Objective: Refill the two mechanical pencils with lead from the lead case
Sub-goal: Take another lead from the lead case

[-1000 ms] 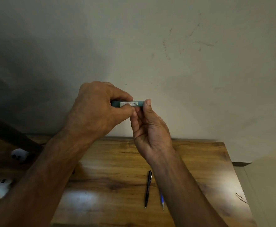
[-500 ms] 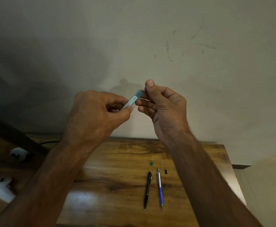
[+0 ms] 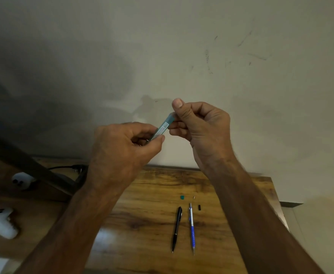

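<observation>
Turned knuckles-out since a second ago, the right hand (image 3: 203, 127) is pinching the raised end of the now tilted teal lead case (image 3: 163, 126); the left hand (image 3: 120, 153) is gripping its lower end. Black pencil (image 3: 177, 229) and blue pencil (image 3: 192, 228) are lying side by side on the tabletop (image 3: 142, 224).

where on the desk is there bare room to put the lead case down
The desk is bare left of the black pencil, toward the left forearm, and behind the teal cap along the wall edge. It is crowded around the blue pencil, white bit and black cap.
</observation>
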